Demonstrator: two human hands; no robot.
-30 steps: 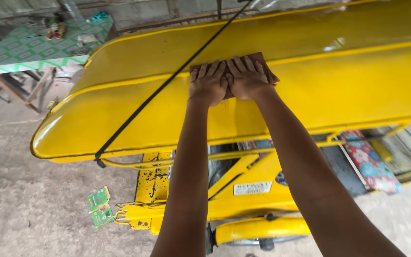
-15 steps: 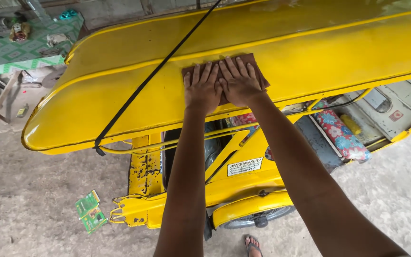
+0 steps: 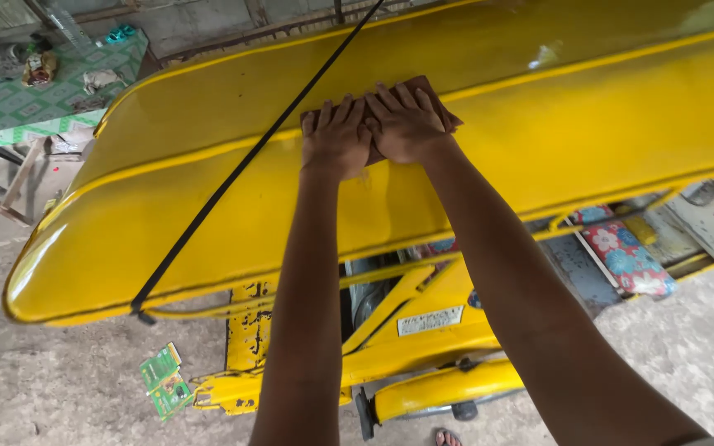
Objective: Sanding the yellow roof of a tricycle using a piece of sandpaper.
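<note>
My left hand [image 3: 336,139] and right hand [image 3: 402,124] lie flat on the brown cloth [image 3: 435,103] on the yellow roof [image 3: 580,140]; bare panel runs wide to my right; left, the black strap [image 3: 233,177] crosses the roof slantwise, barring a slide that way

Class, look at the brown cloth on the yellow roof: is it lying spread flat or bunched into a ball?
Spread flat. The brown cloth lies flat under the left hand and right hand, its edges showing around the fingers.
</note>
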